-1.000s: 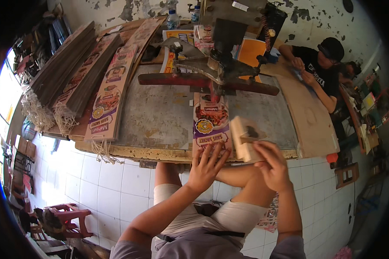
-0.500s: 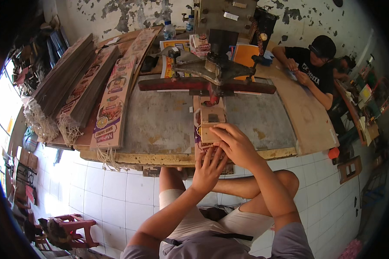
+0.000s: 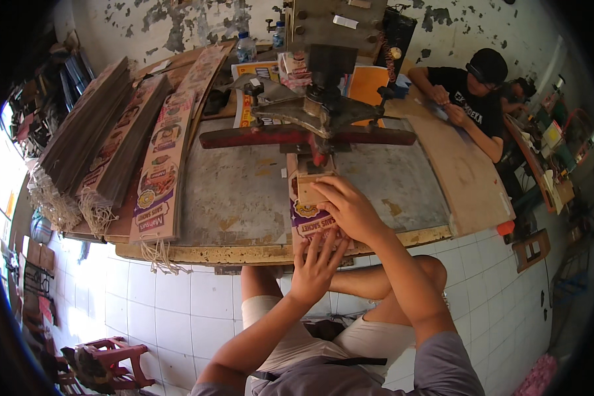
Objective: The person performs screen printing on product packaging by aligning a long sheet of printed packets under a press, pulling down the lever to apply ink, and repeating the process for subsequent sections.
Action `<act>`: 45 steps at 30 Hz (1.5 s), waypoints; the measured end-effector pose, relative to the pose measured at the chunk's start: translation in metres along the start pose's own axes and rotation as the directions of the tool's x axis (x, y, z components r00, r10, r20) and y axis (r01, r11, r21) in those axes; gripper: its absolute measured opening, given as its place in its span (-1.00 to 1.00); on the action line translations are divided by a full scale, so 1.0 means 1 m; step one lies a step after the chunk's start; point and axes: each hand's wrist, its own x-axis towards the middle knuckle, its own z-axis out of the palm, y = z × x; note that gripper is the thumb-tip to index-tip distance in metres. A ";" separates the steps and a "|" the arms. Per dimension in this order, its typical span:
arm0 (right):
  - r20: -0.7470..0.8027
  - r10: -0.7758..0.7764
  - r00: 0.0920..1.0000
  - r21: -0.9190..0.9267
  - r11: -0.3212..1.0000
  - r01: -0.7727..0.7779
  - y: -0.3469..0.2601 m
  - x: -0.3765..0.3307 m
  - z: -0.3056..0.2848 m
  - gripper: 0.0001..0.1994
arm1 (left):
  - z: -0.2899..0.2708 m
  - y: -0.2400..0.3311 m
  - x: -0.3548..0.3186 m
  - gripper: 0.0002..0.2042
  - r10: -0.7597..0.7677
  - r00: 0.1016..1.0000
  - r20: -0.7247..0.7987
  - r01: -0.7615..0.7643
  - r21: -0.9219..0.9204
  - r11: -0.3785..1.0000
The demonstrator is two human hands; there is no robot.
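Note:
A narrow stack of printed strips (image 3: 305, 228), purple, pink and cream, lies lengthwise under a black and red press head (image 3: 319, 142). On top of the strips, just in front of the press, rests a small wooden block (image 3: 308, 191); its far end is partly hidden beneath the press. My right hand (image 3: 351, 210) grips the block at its right side, with the fingertips on its top. Flat on the near end of the strips, at the table's front edge, lies my left hand (image 3: 319, 267), its fingers spread and holding nothing.
Bundled printed strips with white strings (image 3: 158, 178) lie at the left of the metal-topped table (image 3: 237, 198). Plastic bottles (image 3: 245, 47) stand behind. At the right, another person (image 3: 478, 99) works with both hands over a wooden board (image 3: 459, 165). A red stool (image 3: 122, 360) stands lower left.
The wooden block has slid away from me, farther under the press, with my right hand on it. More of the strips' print now shows in front of the block. My left hand stays nearly in place.

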 end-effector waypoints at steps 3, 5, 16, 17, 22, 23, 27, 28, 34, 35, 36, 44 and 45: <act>0.004 0.018 1.000 0.012 1.000 -0.018 -0.005 0.000 -0.002 -0.54 | 0.001 0.000 0.000 -0.38 0.002 1.000 0.007 -0.002 0.018 1.000; -0.010 0.010 1.000 0.017 1.000 -0.010 -0.003 -0.001 -0.002 -0.54 | 0.000 -0.001 0.000 -0.36 0.002 1.000 0.019 -0.003 0.014 1.000; -0.111 -0.036 0.993 -0.061 0.998 0.029 0.004 0.002 0.001 -0.55 | 0.000 0.000 -0.002 -0.30 -0.005 1.000 0.024 0.004 0.051 0.999; -0.115 -0.032 0.993 -0.065 0.998 0.024 0.002 0.002 0.001 -0.55 | 0.001 0.000 -0.002 -0.30 -0.004 1.000 0.026 0.003 0.060 0.998; -0.131 -0.032 0.991 -0.112 0.994 0.017 0.003 0.000 0.001 -0.59 | 0.000 0.000 -0.001 -0.29 -0.010 1.000 0.015 0.009 0.056 0.998; -0.133 -0.034 0.991 -0.119 0.993 0.018 0.003 0.000 0.002 -0.59 | 0.000 0.001 -0.001 -0.30 -0.010 1.000 0.011 0.009 0.052 0.999; -0.135 -0.028 0.990 -0.126 0.992 0.011 0.001 -0.001 0.002 -0.59 | -0.001 0.001 -0.001 -0.31 -0.004 1.000 0.011 0.003 0.063 0.998; -0.148 -0.031 0.989 -0.119 0.993 0.013 0.001 -0.002 0.001 -0.58 | -0.002 0.001 -0.001 -0.32 -0.005 1.000 0.017 0.004 0.056 0.998; -0.210 0.003 0.978 -0.054 0.998 -0.015 0.000 -0.010 -0.005 -0.61 | -0.001 0.003 0.002 -0.40 -0.010 1.000 0.006 0.010 0.067 0.998; -0.218 0.001 0.976 -0.058 0.998 -0.014 0.001 -0.012 -0.007 -0.63 | 0.000 0.002 0.001 -0.42 -0.008 1.000 -0.003 0.008 0.071 0.997; -0.226 -0.002 0.974 -0.062 0.998 -0.012 0.001 -0.015 -0.009 -0.65 | 0.000 0.001 0.002 -0.43 -0.006 1.000 -0.012 0.007 0.075 0.997; -0.261 0.106 0.960 0.057 0.994 -0.094 0.002 -0.023 -0.002 -0.78 | 0.001 0.002 0.005 -0.48 -0.021 0.998 -0.055 0.027 0.108 0.994; -0.271 0.152 0.950 0.080 0.988 -0.135 0.004 -0.024 -0.005 -0.78 | 0.001 0.002 0.005 -0.47 -0.017 0.999 -0.049 0.022 0.105 0.994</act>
